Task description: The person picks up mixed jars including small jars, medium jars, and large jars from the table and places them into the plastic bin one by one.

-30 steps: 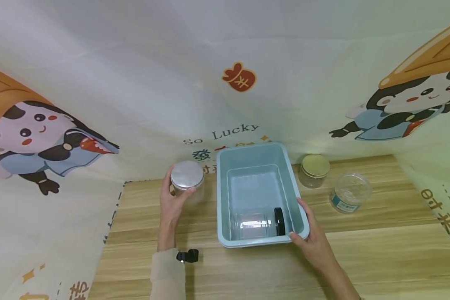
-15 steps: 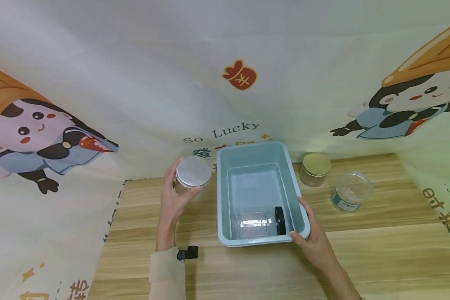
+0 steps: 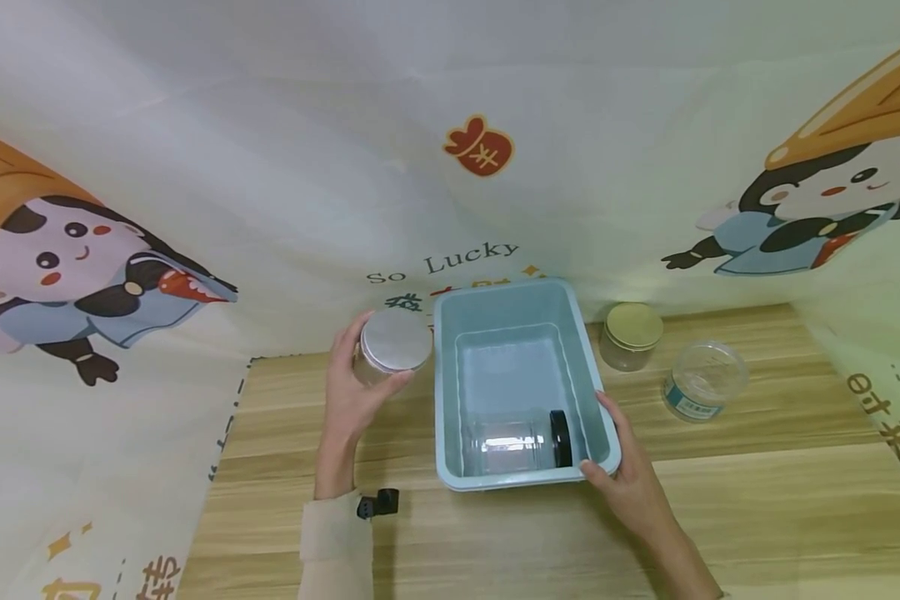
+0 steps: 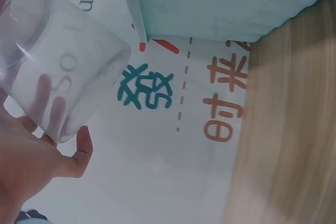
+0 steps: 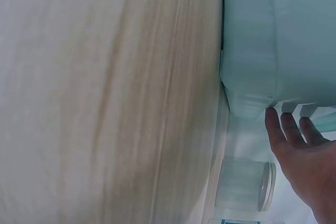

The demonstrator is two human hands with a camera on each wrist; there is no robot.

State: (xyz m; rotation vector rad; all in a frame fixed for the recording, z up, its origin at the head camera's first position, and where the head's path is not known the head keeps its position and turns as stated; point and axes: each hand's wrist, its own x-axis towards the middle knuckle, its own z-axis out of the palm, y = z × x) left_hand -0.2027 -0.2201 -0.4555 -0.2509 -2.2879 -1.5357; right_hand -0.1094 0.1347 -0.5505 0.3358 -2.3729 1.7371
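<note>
My left hand (image 3: pixel 348 400) grips a clear plastic jar (image 4: pixel 79 66) with a silver lid (image 3: pixel 396 339), thumb on the near side and fingers round the far side. The jar is lifted above the table, just left of a light blue plastic bin (image 3: pixel 443 400). In the left wrist view it is seen from the side, see-through, with fingers showing behind it. My right hand (image 3: pixel 630 475) holds the bin's near right corner, thumb on the rim and fingertips (image 5: pixel 272 119) against the outer wall. Inside the bin, a clear jar (image 3: pixel 506 446) with a black lid (image 3: pixel 560 439) lies on its side.
Right of the bin, a small jar with a gold lid (image 3: pixel 633 326) stands near the back cloth (image 3: pixel 322 208). Next to it is a clear round jar (image 3: pixel 705 379) with a blue label. Everything stands on a wood-grain table (image 3: pixel 510 542).
My left hand has moved right and slightly back with the silver-lidded jar, which is now close beside the bin's left rim. My right hand and the bin stay put.
</note>
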